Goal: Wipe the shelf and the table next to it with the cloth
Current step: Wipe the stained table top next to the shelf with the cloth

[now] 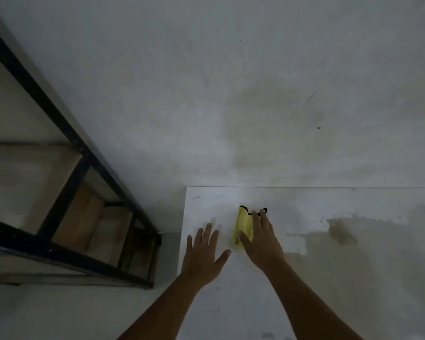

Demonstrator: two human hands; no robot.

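Head view: right hand point(261, 238) presses a yellow cloth point(244, 223) flat on the white table point(353, 278), fingers straight; left hand point(204, 251) rests beside it, fingers spread. Shelf point(66, 173) stands at left.

head | worn high, facing forward and down; close over table point(353, 290) corner; shelf point(66, 182) at left

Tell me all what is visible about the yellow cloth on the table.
The cloth is bright yellow with a dark, black-looking trim along its far edge, and it looks like soft fabric. It is folded or bunched into a narrow, upright-running shape and lies flat on the white table, near its far left corner. The right hand lies on it with fingers stretched out, covering its right part, thumb over its near end. The left hand is beside it, not touching.
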